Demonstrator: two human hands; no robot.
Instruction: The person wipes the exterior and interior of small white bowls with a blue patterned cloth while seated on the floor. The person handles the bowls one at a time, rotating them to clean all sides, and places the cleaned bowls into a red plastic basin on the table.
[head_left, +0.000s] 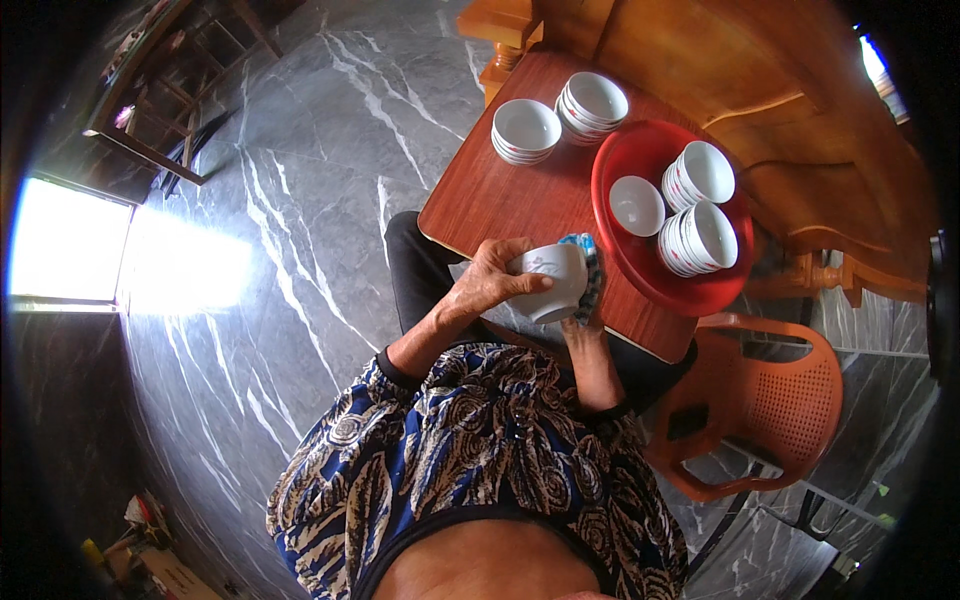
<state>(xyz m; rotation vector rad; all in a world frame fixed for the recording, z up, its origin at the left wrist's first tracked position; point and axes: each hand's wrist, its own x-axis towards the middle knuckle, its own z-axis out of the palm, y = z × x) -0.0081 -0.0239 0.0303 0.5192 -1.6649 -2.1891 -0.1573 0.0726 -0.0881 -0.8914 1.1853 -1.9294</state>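
Observation:
Above the near edge of the small wooden table, my left hand (491, 279) grips a white bowl (551, 281) with a printed design, thumb on its outer wall. The bowl is tipped on its side, its mouth turned to the right. A blue and dark checked cloth (592, 279) covers that mouth. My right hand (583, 328) holds the cloth against it; most of its fingers are hidden behind cloth and bowl. Just right of the hands, a red plastic basin (636, 281) holds a single white bowl (637, 206) and two tilted bowl stacks (697, 238) (699, 177).
Two more stacks of white bowls (526, 133) (592, 105) stand on the far part of the table (480, 191). A carved wooden bench (675, 67) borders its far right side. An orange plastic chair (780, 405) stands at right on the grey marbled floor (322, 187).

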